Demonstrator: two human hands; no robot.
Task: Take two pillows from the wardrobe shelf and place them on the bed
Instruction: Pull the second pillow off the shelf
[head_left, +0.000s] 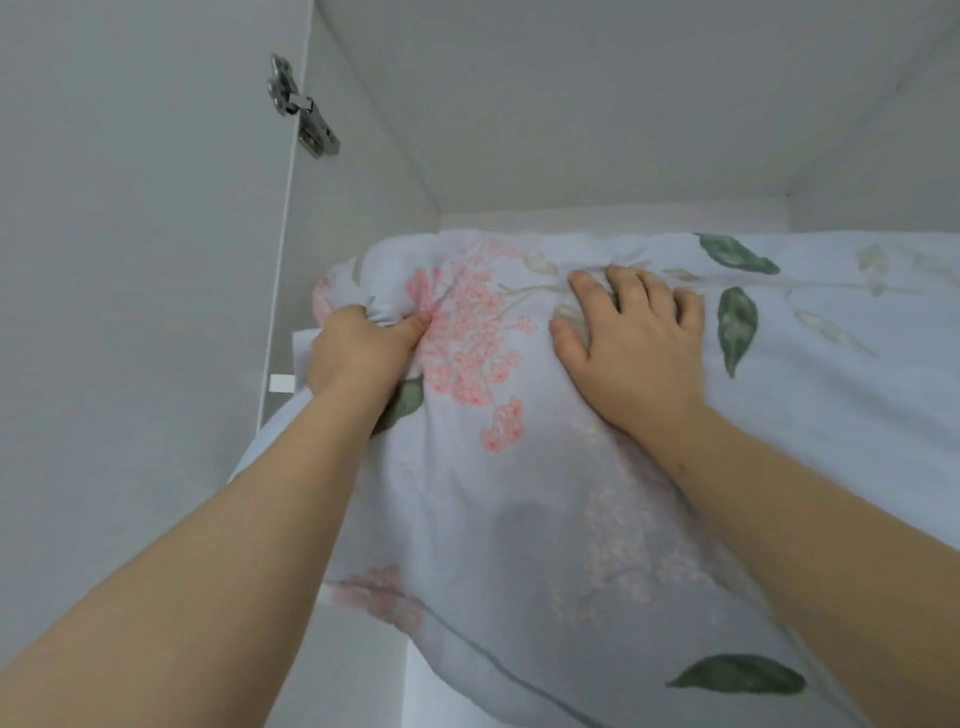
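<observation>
A pale blue pillow (519, 493) printed with pink blossoms and green leaves fills the high wardrobe shelf and bulges out over its front edge toward me. My left hand (358, 353) is clenched on a fold of its fabric near the left end. My right hand (634, 338) lies on top of the pillow, fingers curled into the cloth at a crease. To the right the same floral fabric (857, 322) carries on; whether that is a second pillow I cannot tell. The bed is out of view.
The white wardrobe side wall (363, 182) stands close on the left, with a metal door hinge (304, 106) on the open door's edge. The compartment's white ceiling (597, 93) is just above the pillow. A small white shelf peg (281, 383) sits low left.
</observation>
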